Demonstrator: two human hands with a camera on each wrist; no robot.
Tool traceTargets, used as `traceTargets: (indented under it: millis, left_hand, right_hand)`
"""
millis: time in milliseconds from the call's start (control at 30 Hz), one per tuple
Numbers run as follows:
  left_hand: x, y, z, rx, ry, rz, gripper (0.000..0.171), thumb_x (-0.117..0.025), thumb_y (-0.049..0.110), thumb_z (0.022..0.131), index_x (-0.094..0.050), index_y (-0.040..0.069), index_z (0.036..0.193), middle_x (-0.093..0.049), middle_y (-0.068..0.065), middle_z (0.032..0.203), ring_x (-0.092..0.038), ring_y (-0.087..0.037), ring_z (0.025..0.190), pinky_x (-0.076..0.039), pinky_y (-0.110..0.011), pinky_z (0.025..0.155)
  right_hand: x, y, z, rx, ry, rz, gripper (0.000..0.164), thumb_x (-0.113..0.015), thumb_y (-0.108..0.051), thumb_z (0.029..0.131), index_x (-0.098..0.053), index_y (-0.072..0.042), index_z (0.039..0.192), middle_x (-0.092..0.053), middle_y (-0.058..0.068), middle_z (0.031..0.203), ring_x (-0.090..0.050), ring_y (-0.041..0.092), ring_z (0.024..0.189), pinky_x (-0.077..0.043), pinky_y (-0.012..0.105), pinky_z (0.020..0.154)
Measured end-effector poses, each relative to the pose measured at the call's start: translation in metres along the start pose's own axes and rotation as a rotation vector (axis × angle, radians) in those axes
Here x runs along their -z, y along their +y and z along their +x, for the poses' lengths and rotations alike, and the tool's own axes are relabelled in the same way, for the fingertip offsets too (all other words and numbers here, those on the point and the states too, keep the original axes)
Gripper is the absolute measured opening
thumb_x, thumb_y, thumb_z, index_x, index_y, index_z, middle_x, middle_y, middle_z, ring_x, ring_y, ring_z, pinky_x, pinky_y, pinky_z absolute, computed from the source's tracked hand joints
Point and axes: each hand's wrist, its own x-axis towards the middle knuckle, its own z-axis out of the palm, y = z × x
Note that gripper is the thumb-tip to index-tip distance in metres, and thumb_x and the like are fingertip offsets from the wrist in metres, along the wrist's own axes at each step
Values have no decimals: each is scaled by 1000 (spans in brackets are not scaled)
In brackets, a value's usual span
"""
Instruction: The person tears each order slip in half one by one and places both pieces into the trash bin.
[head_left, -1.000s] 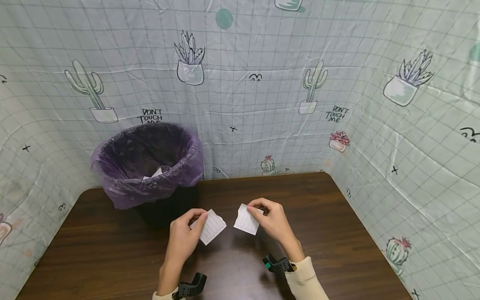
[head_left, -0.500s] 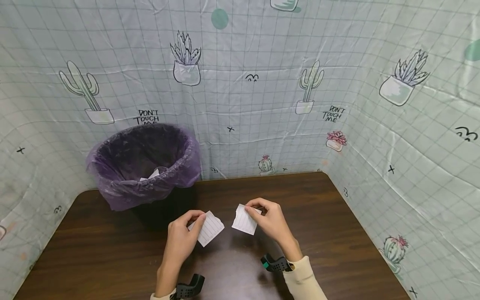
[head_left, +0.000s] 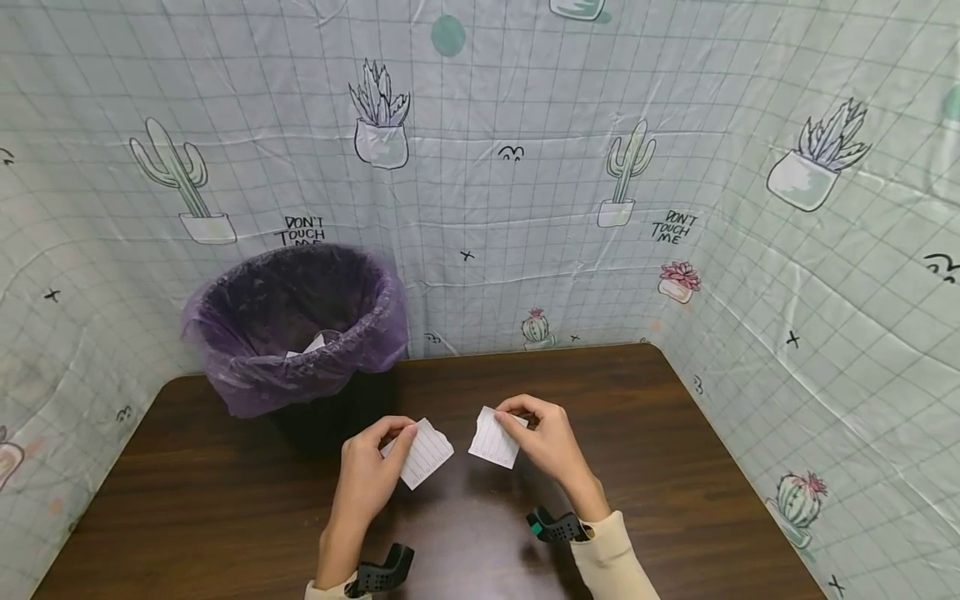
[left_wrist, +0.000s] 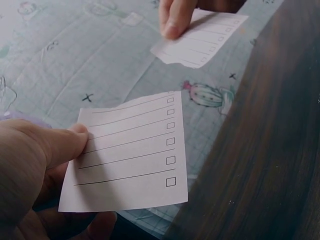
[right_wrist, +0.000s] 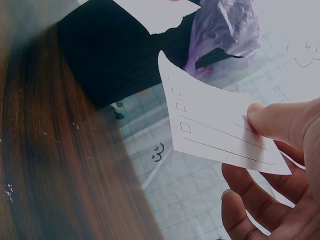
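Observation:
My left hand (head_left: 367,471) pinches a torn piece of white checklist paper (left_wrist: 130,150) between thumb and fingers. Ruled lines and small checkboxes run across it, and one edge is ragged. A similar torn piece of checklist paper (right_wrist: 215,125) is pinched in my right hand (head_left: 547,437), its corner curling in the right wrist view. Both pieces are held above the table, a short gap apart, with their torn edges facing each other. Behind my left hand stands a black trash bin (head_left: 337,408) lined with a purple bag (head_left: 292,379).
White paper scraps (head_left: 307,346) lie inside the bin. The dark wooden table (head_left: 600,392) ends at a hanging cloth (head_left: 480,208) printed with cacti, which closes off the back and both sides. A black wrist device (head_left: 555,527) sits on each of my wrists.
The head view shifts slightly and comes back. Both hands stay nearly still, each with its piece of paper.

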Motion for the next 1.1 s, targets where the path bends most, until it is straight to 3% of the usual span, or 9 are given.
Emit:
traceTargets:
  millis: [200,500,833,1100]
  left_hand:
    - [-1,0,0,5,-4,-2,4,-75,10,94,-77,7,96,-77,-6,89,-62,-11,71,-50,-22,61]
    - [-1,5,2,-45,0,5,3,-76,10,93,-77,8,95,-77,-6,91,-65,-13,73,-54,-28,65]
    - [2,6,0,-36,7,3,3,-76,10,93,-78,9,96,-77,-5,91,-63,-11,71,-51,-23,62]
    - [7,10,-2,-49,11,9,3,-76,10,94,-78,9,95,-77,-4,90,-62,-10,71,-51,-23,62]
  right_hand:
    - [2,-1,-1,-3,-23,2,3,-76,-13,94,-78,-12,96,-76,4,88,-63,8,73,-49,22,62]
    - [4,0,-2,-3,-11,-3,4,-76,-13,94,-77,-11,97,-75,4,87,-63,7,73,-49,22,62]
    - [0,-4,-5,-6,-22,3,3,-76,-13,94,-77,-12,96,-76,4,87,-64,9,74,-50,22,63]
    - [-5,-11,-3,-31,-19,-28,5,-74,-2,92,-77,-5,95,-76,10,88,-64,10,74,-49,22,64]
